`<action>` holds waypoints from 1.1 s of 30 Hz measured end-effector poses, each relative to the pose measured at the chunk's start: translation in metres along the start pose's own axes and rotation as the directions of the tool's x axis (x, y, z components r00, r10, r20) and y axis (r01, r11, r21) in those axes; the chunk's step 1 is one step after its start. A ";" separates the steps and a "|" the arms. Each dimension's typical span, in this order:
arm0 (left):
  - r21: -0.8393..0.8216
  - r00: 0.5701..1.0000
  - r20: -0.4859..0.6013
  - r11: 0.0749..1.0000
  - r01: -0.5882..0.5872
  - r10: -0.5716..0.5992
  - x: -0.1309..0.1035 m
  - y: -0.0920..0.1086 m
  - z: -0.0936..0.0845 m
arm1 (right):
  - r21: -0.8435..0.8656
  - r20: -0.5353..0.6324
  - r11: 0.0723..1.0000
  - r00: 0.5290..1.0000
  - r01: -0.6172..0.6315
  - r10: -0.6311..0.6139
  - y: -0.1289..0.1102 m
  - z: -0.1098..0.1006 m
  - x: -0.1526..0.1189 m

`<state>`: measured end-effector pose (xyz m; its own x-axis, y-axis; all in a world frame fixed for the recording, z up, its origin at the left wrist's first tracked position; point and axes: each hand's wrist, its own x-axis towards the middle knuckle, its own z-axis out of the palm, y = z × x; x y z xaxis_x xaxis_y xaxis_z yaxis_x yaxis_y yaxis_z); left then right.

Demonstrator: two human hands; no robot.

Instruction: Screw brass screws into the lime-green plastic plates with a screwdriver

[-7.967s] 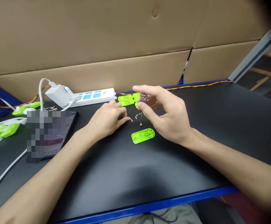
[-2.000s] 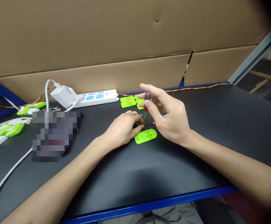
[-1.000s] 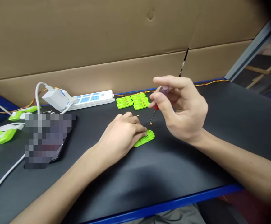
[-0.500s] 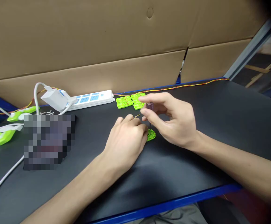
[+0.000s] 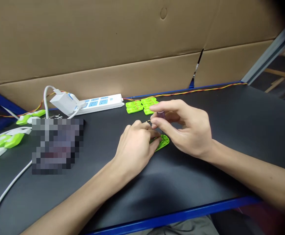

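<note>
A green plastic shell [image 5: 165,141] lies on the black table, partly covered by my left hand [image 5: 137,142]. The fingers of that hand are bent and press the shell down. Above it, my right hand [image 5: 191,128] grips a small screwdriver [image 5: 161,114] by its dark purplish handle, between thumb and fingers. The screwdriver stands upright with its thin shaft reaching down to the shell. Its tip is too small to make out. A small brass-coloured piece [image 5: 148,121] shows just behind my left fingers.
Several more green shells [image 5: 134,107] lie near the back. A white power strip [image 5: 100,103] with a plugged-in adapter [image 5: 63,102] stands left of them. A blurred-out dark object [image 5: 59,143] lies at left beside white cables and green-white pieces [image 5: 13,140]. Twisted wires [image 5: 206,89] run along the back.
The whole view has shifted slightly, so things appear farther right. More of the green shell shows beside my left fingers. My right hand still holds the screwdriver over it.
</note>
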<state>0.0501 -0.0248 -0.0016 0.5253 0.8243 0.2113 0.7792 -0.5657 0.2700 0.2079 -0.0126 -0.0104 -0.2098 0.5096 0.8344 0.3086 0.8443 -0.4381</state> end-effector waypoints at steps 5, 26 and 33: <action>0.024 0.998 0.038 0.999 -0.041 0.040 -0.001 -0.003 -0.005 | 0.004 -0.045 0.999 0.998 0.034 -0.033 0.003 -0.002 0.002; 0.188 0.969 0.138 0.955 -0.228 0.204 0.000 -0.015 -0.016 | 0.102 -0.171 0.991 0.980 -0.084 0.101 -0.001 -0.002 0.003; 0.147 0.971 0.155 0.968 -0.205 0.182 0.001 -0.016 -0.016 | 0.111 -0.157 0.991 0.983 -0.073 0.090 0.002 -0.001 0.003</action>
<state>0.0326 -0.0150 0.0094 0.7048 0.7010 0.1091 0.6967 -0.7129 0.0797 0.2089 -0.0095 -0.0080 -0.0325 0.5514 0.8336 0.2178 0.8179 -0.5326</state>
